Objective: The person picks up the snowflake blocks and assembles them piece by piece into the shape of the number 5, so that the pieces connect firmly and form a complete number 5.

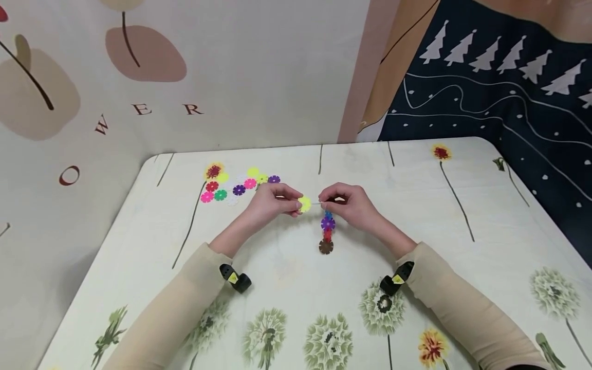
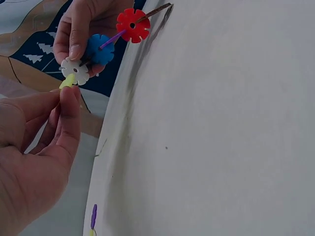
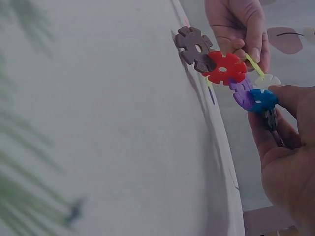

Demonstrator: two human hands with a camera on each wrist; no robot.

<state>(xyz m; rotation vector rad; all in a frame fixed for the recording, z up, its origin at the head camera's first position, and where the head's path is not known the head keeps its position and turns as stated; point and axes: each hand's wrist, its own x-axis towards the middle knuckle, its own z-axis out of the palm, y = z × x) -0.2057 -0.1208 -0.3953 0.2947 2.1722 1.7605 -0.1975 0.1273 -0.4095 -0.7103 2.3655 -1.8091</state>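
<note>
Between the thumb and fingers of my left hand (image 1: 277,199) I pinch a yellow notched plastic disc (image 1: 304,204). My right hand (image 1: 350,204) holds a chain of interlocked notched discs by its upper end. A brown disc (image 1: 326,247) hangs lowest, followed upward by a red disc (image 3: 224,68), a purple disc (image 3: 241,93) and a blue disc (image 3: 264,100). A dark disc (image 3: 270,119) sits among the right fingers, partly hidden. At the top, a white disc (image 2: 75,71) meets the yellow one edge to edge, its slots facing the left fingertips.
Loose discs in several colours, among them a green disc (image 1: 220,195) and a pink disc (image 1: 206,197), lie flat at the back left of the table. A flower-print cloth (image 1: 287,267) covers the table. Walls with printed fabric (image 1: 277,77) stand behind it.
</note>
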